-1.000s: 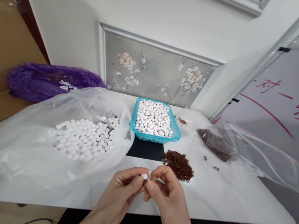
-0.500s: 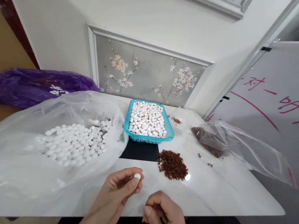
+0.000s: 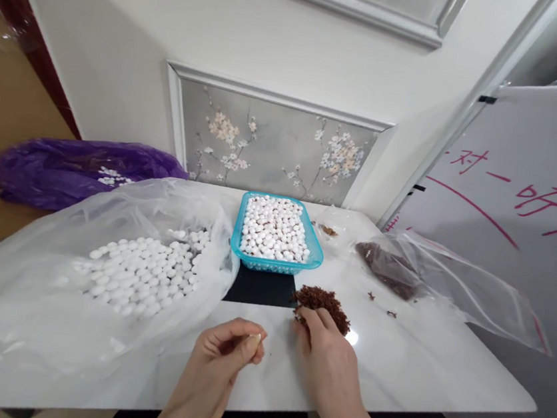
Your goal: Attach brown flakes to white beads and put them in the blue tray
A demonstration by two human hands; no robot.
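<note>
My left hand point(image 3: 223, 364) is closed in a pinch above the table. Between its thumb and forefinger shows the edge of a small white ball point(image 3: 256, 337), mostly covered by the fingers. My right hand point(image 3: 330, 352) reaches into the near left side of a pile of small dark reddish-brown, twig-like pieces point(image 3: 333, 304). Its fingers are bent together there, and what lies between the tips is hidden. Behind both hands stands a blue plastic basket point(image 3: 276, 266) filled with white balls point(image 3: 276, 229), with bits of brown showing among them.
Left of the hands, a clear plastic bag point(image 3: 39, 282) lies open with many white balls. A purple bag point(image 3: 51, 170) sits behind it. At the right is a clear zip bag point(image 3: 471, 285) of brown pieces. A black patch point(image 3: 262, 289) lies before the basket.
My right hand has moved forward from near the table edge to the brown pile. My left hand stays nearly in place, its fingers now covering more of the white ball.
</note>
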